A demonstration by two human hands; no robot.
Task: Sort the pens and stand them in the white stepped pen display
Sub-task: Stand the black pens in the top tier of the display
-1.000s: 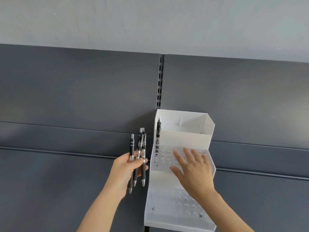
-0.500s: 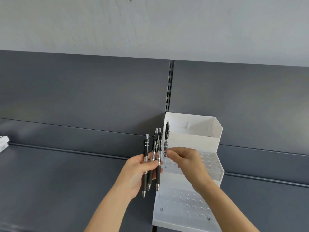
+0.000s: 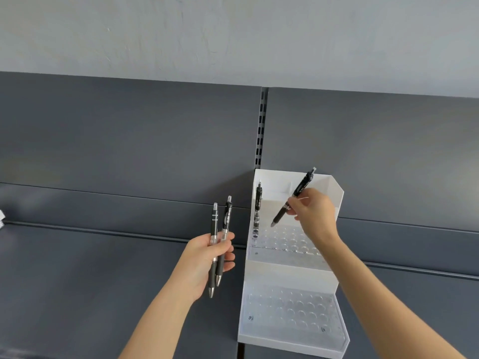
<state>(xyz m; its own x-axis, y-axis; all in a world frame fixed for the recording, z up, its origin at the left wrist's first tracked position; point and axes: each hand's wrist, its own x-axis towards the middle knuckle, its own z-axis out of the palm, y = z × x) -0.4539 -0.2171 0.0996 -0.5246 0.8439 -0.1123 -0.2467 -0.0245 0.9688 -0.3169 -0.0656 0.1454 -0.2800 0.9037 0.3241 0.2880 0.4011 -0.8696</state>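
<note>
Our right hand [image 3: 313, 216] has its fingers pinched on a black retractable pen [image 3: 300, 189], tilted, tip just above the upper holed tier of the white stepped plastic display [image 3: 290, 270], where one black upright pen [image 3: 258, 203] stands at the left edge. Our left hand [image 3: 207, 257] is curled round two more black pens [image 3: 214, 224] just beside it.

Soft, even daylight; faint shadows, mild wide-angle edge curvature.
</note>
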